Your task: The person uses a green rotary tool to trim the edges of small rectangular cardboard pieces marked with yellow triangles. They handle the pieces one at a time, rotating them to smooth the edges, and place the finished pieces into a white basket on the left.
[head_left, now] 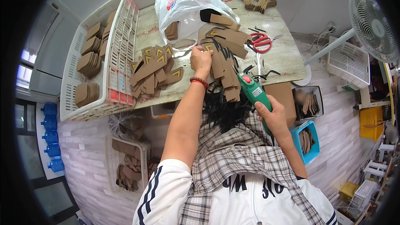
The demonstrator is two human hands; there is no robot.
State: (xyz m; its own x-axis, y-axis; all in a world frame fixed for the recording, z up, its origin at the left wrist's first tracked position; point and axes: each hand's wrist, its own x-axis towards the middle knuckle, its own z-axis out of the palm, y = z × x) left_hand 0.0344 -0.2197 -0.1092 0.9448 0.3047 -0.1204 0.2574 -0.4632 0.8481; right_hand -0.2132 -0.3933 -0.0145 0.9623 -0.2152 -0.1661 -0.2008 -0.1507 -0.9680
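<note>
My left hand (201, 61), a red bead bracelet at its wrist, is closed at the far end of a bundle of brown fabric strips (221, 73), pinching a strip with a yellow chevron. Black edging shows along these strips, which hang over the table's near edge. My right hand (273, 114) grips green electric scissors (254, 93) with a red button, their nose beside the strips' right side. Black scraps (225, 106) lie heaped on my plaid apron (237, 162). A loose pile of chevron strips (154, 68) lies left of my left hand.
Red-handled scissors (261, 43) lie right on the table, among black offcuts. A white plastic bag (187, 4) stands behind. At left is a white crate (118, 58) of stacked brown pieces. A fan (368, 25) stands at right, a blue bin (307, 141) below.
</note>
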